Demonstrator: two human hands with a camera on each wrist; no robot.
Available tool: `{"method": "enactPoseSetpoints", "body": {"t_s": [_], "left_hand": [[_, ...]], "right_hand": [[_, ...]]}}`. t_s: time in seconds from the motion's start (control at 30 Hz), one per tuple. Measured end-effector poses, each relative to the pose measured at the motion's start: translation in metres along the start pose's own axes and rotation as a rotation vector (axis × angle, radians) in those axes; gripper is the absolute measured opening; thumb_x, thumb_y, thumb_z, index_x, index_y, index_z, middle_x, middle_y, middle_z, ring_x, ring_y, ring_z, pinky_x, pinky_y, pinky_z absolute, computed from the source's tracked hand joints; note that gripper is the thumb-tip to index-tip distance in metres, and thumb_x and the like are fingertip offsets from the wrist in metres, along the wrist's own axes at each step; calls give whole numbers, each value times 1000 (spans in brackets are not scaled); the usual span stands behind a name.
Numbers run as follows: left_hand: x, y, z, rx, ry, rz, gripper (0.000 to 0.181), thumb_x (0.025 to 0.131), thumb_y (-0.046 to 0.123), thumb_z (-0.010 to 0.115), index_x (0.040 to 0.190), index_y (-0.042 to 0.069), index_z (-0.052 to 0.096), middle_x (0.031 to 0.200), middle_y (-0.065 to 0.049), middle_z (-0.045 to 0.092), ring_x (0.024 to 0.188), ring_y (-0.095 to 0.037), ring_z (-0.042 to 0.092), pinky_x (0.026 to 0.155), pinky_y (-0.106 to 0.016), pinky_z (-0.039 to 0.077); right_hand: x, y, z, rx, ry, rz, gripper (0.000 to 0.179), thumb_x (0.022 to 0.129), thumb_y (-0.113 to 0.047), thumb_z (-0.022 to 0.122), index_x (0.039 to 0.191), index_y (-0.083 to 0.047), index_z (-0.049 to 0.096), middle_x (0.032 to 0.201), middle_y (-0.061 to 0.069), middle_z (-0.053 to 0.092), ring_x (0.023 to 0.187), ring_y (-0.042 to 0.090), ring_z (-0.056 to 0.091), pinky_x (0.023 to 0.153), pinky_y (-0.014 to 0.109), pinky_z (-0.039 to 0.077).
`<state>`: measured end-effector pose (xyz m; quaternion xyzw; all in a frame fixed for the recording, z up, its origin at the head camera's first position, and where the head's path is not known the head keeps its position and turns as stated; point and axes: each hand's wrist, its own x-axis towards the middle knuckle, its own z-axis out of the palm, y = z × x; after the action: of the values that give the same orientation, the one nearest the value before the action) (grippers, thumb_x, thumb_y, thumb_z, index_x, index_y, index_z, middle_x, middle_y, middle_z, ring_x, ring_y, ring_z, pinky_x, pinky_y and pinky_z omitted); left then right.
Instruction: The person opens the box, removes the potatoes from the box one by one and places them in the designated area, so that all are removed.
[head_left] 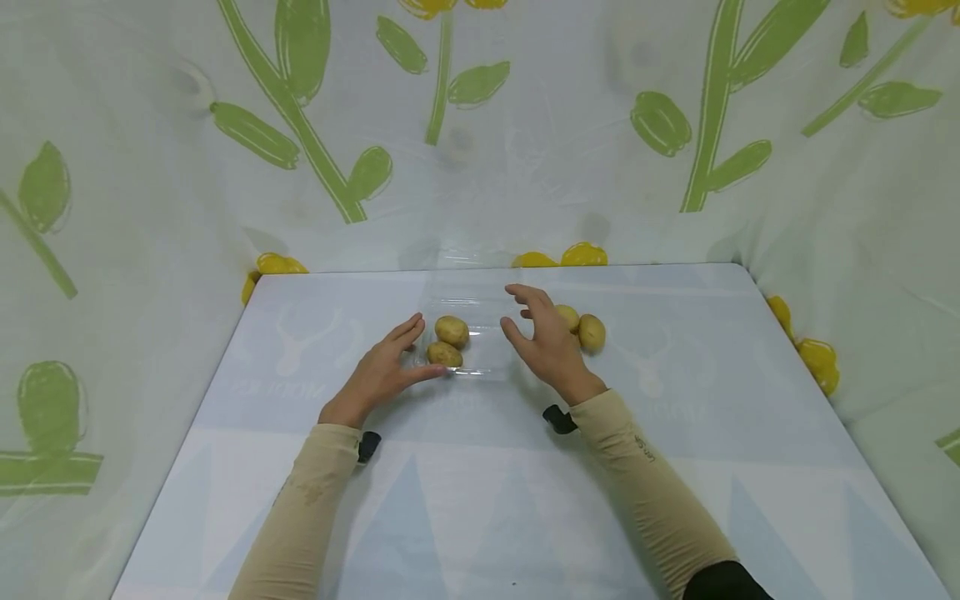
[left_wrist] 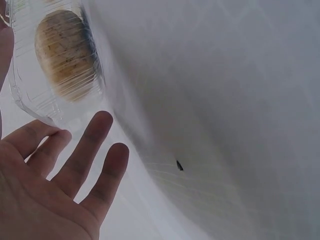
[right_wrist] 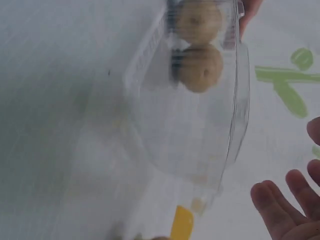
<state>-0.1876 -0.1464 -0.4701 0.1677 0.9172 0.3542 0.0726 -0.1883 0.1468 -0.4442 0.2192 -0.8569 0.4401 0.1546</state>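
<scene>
A clear plastic container (head_left: 487, 354) lies on the table with its transparent lid swung back. Two potatoes (head_left: 452, 331) sit in its left end; the left wrist view shows one potato (left_wrist: 67, 55) through the ribbed wall. My left hand (head_left: 384, 368) touches the container's left end, thumb along the front and fingers at the side. Those fingers are mostly extended, the outer two clear of the plastic. Over the container's right end, my right hand (head_left: 551, 346) is spread and holds nothing. Other potatoes (head_left: 592, 333) lie just right of it, partly hidden by the hand.
The white table (head_left: 480, 500) carries pale blue patterns. A white cloth (head_left: 525, 192) printed with green leaves and yellow flowers hangs behind and at both sides. A dark wrist strap piece (head_left: 558, 419) sticks out below the right wrist.
</scene>
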Motion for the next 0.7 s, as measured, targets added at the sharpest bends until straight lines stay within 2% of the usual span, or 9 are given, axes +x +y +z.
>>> {"method": "enactPoseSetpoints", "body": {"t_s": [0.27,0.43,0.5,0.7], "left_hand": [[0,1,0,13,9,2,101,82,58,78,159,11,33,167,5,23,147,-26,36,119,-52,28],[0,0,0,0,14,8,101,82,60,78,159,10,34,167,5,23,139,-28,47,117,-53,31],[0,-1,1,-2,16,8,102,81,62,77,159,11,34,167,6,23,134,-28,52,116,-54,33],[-1,-2,1,-9,23,9,103,81,64,76,159,12,34,167,7,23,133,-27,53,115,-54,35]], "right_hand": [[5,-6,22,-4,-155,34,53,101,-18,65,150,-8,46,148,11,51,127,35,56,102,45,51],[10,-8,36,-73,-244,60,53,101,-18,66,150,-10,47,146,10,54,126,34,57,101,41,52],[14,-8,42,-103,-260,75,51,101,-19,66,148,-9,49,143,11,56,124,31,58,99,40,53],[24,-10,59,-153,-246,148,45,101,-25,66,141,-7,56,133,11,63,113,27,64,93,37,55]]}}
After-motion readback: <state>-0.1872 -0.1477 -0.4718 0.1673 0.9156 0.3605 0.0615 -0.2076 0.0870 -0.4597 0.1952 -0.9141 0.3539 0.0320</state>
